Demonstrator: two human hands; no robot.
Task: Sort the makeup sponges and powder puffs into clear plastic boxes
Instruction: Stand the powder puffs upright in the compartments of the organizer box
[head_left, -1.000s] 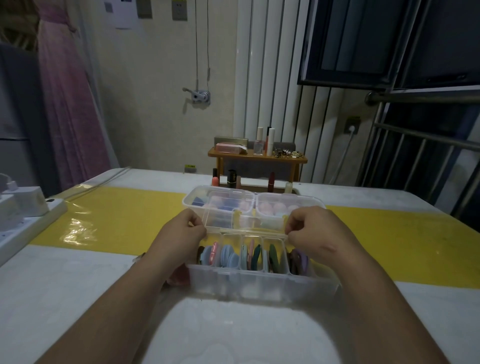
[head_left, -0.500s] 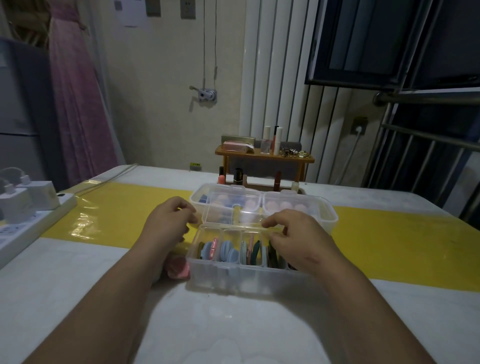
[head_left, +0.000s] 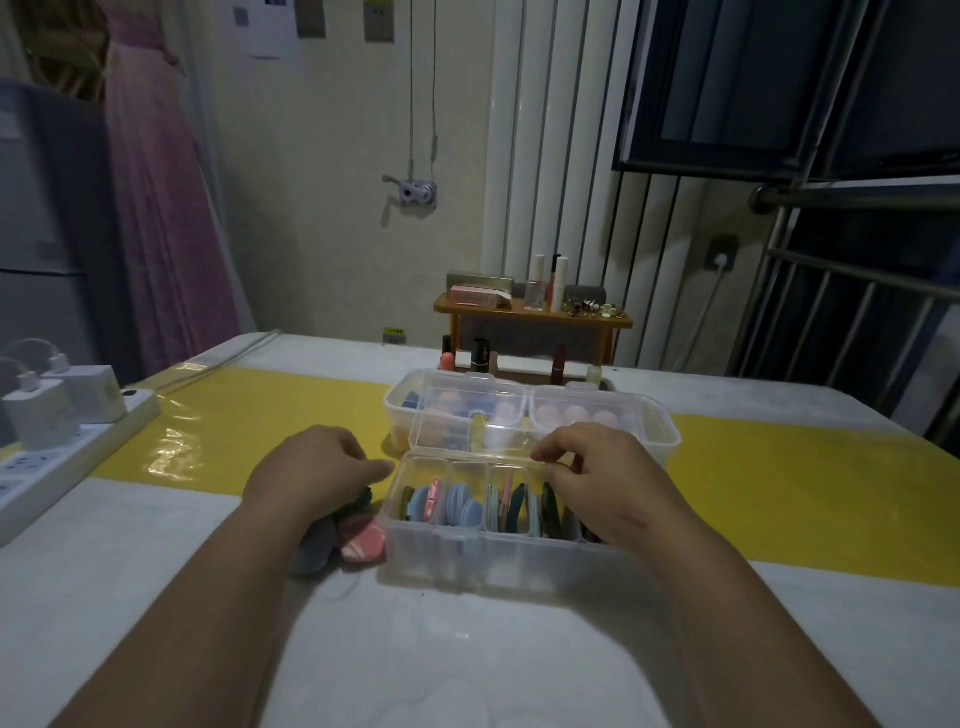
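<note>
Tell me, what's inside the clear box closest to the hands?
Flat powder puffs stand on edge in the divided slots of the near clear box: blue, pink, green and dark ones. The right hand covers the rightmost slots, so what sits there can't be seen.

Left hand (head_left: 317, 470): palm down, knuckles up, fingers curled under, thumb stretched toward the right; left forearm (head_left: 197, 597) bare, running in from the lower left edge. Right hand (head_left: 602, 480): palm down, fingers bent with tips drawn close to the thumb; right forearm (head_left: 737, 613) bare, entering from the lower right. Whether either hand grips anything is hidden beneath the fingers.
</note>
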